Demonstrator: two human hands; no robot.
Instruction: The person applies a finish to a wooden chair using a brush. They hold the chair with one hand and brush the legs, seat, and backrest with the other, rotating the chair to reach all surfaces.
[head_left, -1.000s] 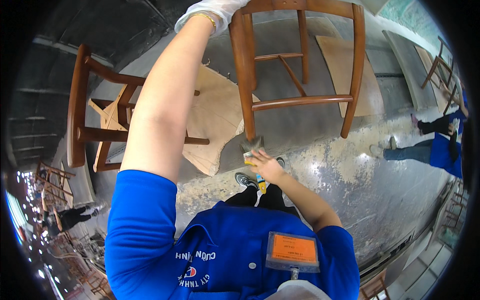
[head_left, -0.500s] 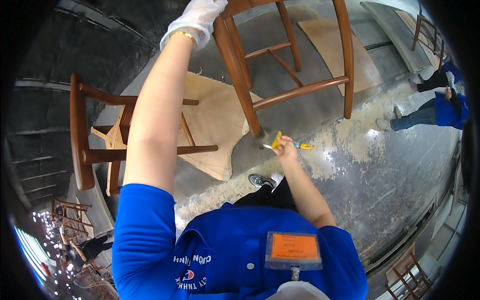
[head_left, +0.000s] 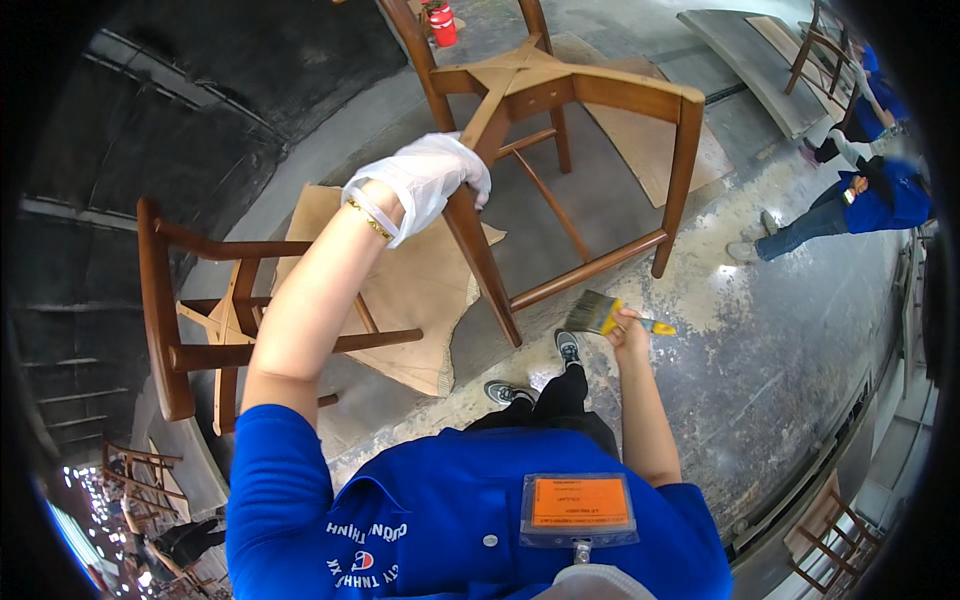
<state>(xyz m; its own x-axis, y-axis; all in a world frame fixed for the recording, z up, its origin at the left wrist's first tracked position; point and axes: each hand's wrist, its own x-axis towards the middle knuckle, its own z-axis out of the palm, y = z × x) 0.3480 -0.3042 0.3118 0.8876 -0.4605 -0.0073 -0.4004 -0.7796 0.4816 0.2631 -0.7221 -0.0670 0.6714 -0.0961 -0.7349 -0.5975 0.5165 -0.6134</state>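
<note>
A brown wooden chair frame (head_left: pixel 490 270) without a seat panel stands tilted in front of me, its cross-shaped brace showing. My left hand (head_left: pixel 425 185), in a thin white glove, is closed around the frame at its near left corner, where a leg meets the rail. Bare and pinched shut, my right hand (head_left: pixel 630 328) holds a paintbrush (head_left: pixel 592 312) by its yellow and blue handle. The wide dark bristles point left, just beside the chair's lower rail and apart from the wood.
Another brown chair frame (head_left: pixel 160 310) lies at the left. Cardboard sheets (head_left: pixel 420 345) cover part of the floor. A red container (head_left: pixel 442 25) stands beyond the chair. People in blue shirts (head_left: pixel 890 195) stand at the far right, near flat boards (head_left: pixel 760 70).
The chair frame has tipped so its underside brace shows, and my left hand has come nearer with it. My right hand has drawn the brush away from the leg, to the right.
</note>
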